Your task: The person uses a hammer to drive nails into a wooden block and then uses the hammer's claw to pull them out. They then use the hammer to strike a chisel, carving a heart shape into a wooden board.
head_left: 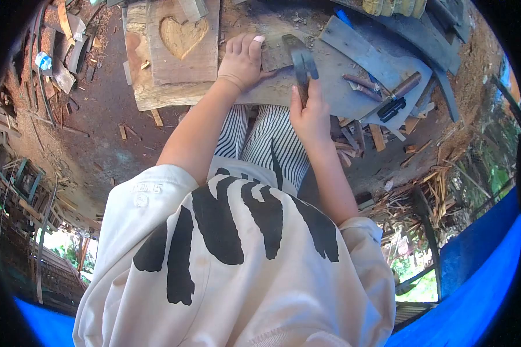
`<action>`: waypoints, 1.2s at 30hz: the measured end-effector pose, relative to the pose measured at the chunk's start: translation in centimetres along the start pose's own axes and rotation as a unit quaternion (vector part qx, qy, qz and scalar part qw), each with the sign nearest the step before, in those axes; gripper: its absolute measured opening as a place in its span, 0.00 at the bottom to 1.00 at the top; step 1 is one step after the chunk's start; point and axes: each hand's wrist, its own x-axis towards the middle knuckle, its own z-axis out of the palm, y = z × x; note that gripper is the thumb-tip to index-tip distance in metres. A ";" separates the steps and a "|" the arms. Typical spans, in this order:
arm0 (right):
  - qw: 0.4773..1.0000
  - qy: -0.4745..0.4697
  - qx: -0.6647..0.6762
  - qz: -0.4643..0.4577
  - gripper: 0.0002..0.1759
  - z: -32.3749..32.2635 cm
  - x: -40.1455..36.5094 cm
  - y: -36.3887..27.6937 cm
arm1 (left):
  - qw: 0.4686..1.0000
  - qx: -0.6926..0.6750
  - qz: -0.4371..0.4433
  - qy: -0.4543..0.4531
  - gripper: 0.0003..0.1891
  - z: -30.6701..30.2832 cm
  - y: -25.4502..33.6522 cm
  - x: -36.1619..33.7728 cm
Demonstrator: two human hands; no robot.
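My left hand (241, 62) lies palm down at the right edge of a wooden board (185, 68) with a heart-shaped hollow (183, 37) carved in it. Its fingers are stretched forward over the wood, and I see nothing held in them. My right hand (311, 115) is closed around the handle of a hammer (301, 56), whose metal head is raised over the workbench plank. Most of the handle is hidden by the fingers. Beneath both hands runs a thick, rough-edged plank (173, 97).
At the right of the bench lie a flat wooden strip (359, 52), a dark-handled tool (405, 85) and a black clip-like piece (392, 109). Wood scraps (379, 139) litter the ground. A bottle (43, 61) is at the far left, a blue sheet (480, 260) at the lower right.
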 end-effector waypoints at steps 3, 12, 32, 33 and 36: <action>0.999 -0.041 -0.021 0.017 0.18 0.0 0.3 -0.2 | 1.000 0.003 0.004 -0.008 0.51 0.0 0.0 -0.1; 0.997 -0.067 0.012 0.021 0.15 -0.3 -0.3 -0.6 | 1.000 -0.016 -0.008 -0.019 0.53 -0.4 0.2 0.4; 0.997 -0.071 -0.006 -0.031 0.13 0.0 -2.2 1.6 | 0.999 0.024 0.014 0.016 0.46 0.4 -0.4 0.1; 0.997 -0.067 0.017 -0.047 0.13 -0.1 -2.7 1.8 | 0.999 0.025 0.014 0.014 0.46 0.4 -0.5 0.0; 0.997 -0.058 0.017 -0.043 0.13 0.4 -3.1 1.7 | 0.998 0.059 0.019 0.006 0.46 0.7 -0.6 0.0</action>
